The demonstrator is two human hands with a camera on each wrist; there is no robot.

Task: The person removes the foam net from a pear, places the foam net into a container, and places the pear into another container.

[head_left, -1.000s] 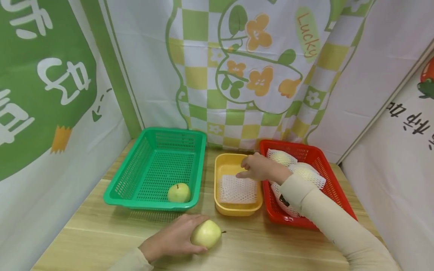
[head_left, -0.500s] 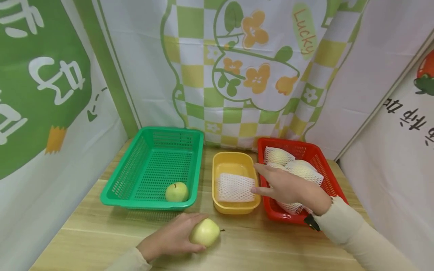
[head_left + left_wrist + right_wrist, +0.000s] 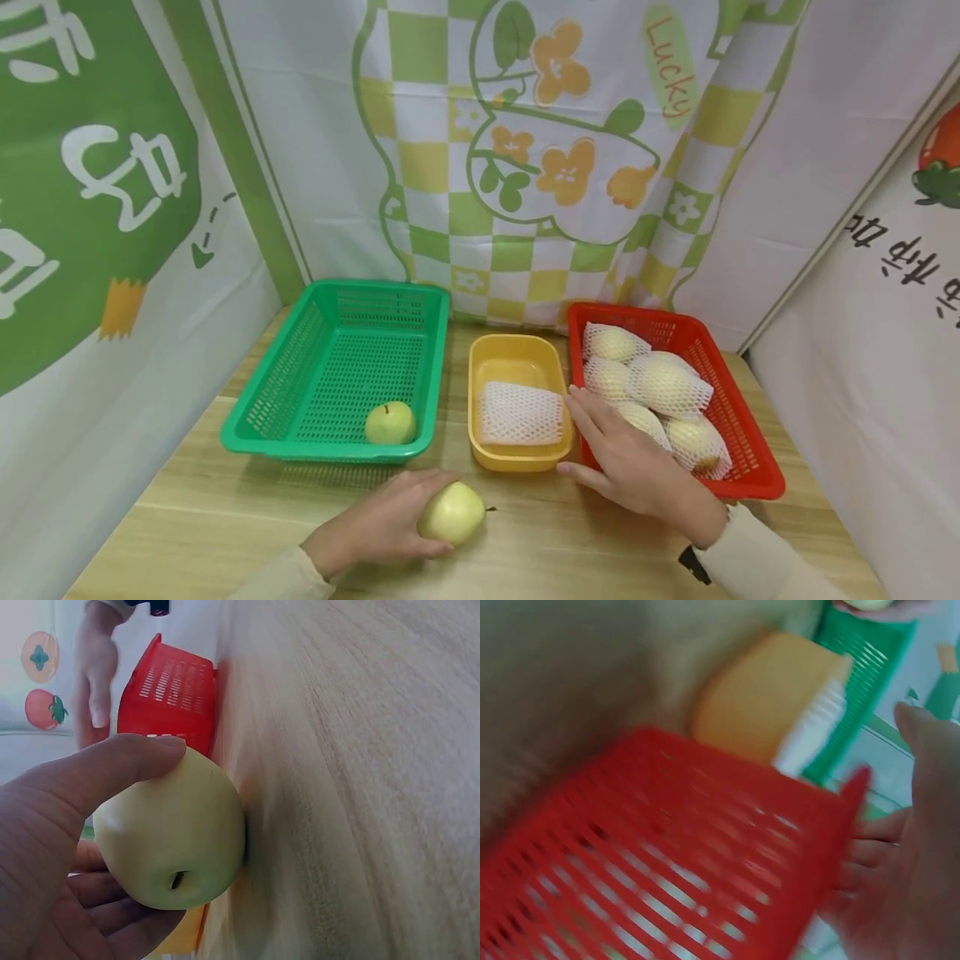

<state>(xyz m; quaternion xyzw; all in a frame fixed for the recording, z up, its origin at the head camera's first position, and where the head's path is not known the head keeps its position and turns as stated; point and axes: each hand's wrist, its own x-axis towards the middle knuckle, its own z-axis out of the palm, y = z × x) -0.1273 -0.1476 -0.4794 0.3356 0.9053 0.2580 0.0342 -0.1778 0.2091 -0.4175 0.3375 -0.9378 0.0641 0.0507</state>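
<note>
Left fingers (image 3: 423, 486) curled round yellow-green fruit (image 3: 452, 514); right fingers (image 3: 594, 411) straight, near red basket (image 3: 761, 486).

Right fingers (image 3: 587, 408) moved — from yellow tub (image 3: 521, 460) to red basket (image 3: 716, 371).

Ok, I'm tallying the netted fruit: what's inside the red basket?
Five pale fruits in white foam nets show in the red basket. The right hand covers its near left corner; anything beneath that hand or under the fruits can't be seen.
</note>
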